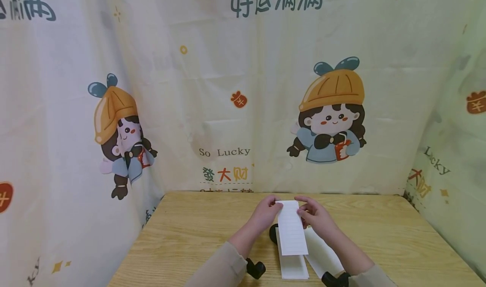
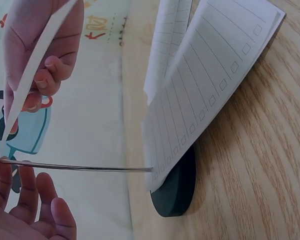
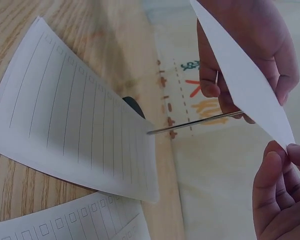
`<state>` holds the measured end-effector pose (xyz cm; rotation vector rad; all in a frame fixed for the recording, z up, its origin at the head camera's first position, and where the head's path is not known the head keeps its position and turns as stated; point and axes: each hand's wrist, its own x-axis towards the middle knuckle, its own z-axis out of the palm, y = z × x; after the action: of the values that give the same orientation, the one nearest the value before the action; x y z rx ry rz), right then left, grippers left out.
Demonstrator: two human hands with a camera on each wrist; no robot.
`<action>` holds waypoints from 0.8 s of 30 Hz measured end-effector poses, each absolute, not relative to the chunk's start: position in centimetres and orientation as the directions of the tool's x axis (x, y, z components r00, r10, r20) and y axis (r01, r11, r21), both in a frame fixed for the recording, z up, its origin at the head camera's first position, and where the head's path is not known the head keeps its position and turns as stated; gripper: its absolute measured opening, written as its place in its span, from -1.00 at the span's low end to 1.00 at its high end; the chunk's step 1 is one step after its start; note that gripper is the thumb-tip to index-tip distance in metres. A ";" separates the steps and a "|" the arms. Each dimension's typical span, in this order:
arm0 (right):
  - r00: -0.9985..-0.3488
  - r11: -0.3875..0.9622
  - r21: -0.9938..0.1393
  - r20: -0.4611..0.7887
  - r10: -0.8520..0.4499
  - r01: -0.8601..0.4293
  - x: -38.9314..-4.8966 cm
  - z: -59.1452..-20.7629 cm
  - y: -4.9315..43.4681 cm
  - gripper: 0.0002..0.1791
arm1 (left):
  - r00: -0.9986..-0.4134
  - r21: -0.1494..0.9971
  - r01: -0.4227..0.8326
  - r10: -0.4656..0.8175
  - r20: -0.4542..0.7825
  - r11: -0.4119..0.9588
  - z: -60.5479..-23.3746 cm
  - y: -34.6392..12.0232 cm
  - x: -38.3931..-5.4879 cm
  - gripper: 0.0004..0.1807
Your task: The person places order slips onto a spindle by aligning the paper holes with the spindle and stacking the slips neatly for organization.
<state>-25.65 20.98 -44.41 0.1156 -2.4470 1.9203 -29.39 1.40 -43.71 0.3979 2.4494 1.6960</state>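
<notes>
Over a wooden table (image 1: 197, 223), a narrow white sheet (image 1: 292, 230) shows faint lines.

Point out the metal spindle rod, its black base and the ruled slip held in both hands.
Metal spindle rod (image 2: 90, 168): left wrist view, midway along its bare shaft.
Black base (image 2: 177, 194): left wrist view, its uncovered side.
Ruled slip (image 1: 292, 230): head view, middle of its lined face.

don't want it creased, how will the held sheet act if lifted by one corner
The held sheet is probably light, showing only a thin edge in the left wrist view. Likely floppy too: the similar paper below curves.
</notes>
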 end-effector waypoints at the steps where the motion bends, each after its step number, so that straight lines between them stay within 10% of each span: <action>1: -0.997 0.237 -0.969 0.067 -0.040 -0.075 -25.6 -44.4 20.9 -0.54 | -0.956 0.934 0.139 0.290 0.040 0.330 -43.8 1.3 -29.4 -0.83; 24: -0.998 0.258 -0.964 0.060 -0.012 -0.061 -25.9 -44.3 20.5 -0.55 | -0.971 0.930 0.137 0.232 0.058 0.342 -44.5 0.6 -29.7 -0.84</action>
<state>-25.86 20.48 -44.31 0.0714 -2.4593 1.8876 -29.70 0.61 -44.55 0.3458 2.5033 1.7205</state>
